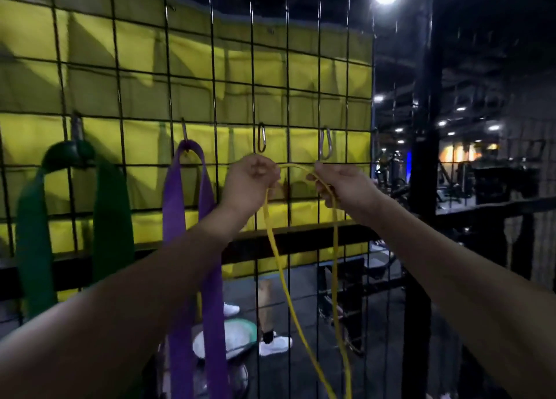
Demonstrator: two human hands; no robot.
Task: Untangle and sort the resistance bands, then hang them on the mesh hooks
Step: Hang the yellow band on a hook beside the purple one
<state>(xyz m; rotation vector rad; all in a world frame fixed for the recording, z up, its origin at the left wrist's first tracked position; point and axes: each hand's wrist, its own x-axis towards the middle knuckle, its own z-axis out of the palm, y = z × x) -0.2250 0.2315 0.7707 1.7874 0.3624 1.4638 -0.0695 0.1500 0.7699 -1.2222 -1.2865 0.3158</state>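
Both hands are raised in front of the black wire mesh panel (210, 67). The left hand (248, 185) has a clenched grip on one end of the top loop of the thin yellow band (278, 266); the right hand (346, 188) grasps the other end with curled fingers. Between the two hands the band forms a short arch, just below the mesh wire level of the hooks. Two strands of the band hang down from the hands to the bottom edge of the view.

Two metal hooks are bare: the third hook (261, 138) above the left hand, and the fourth hook (326, 142) just above the right hand. The purple band (207, 278) hangs from the second hook (184, 132), left of the left hand. The green band (114, 212) hangs from the first hook (77, 127), farther left. A yellow padded wall (144, 52) stands behind the mesh.
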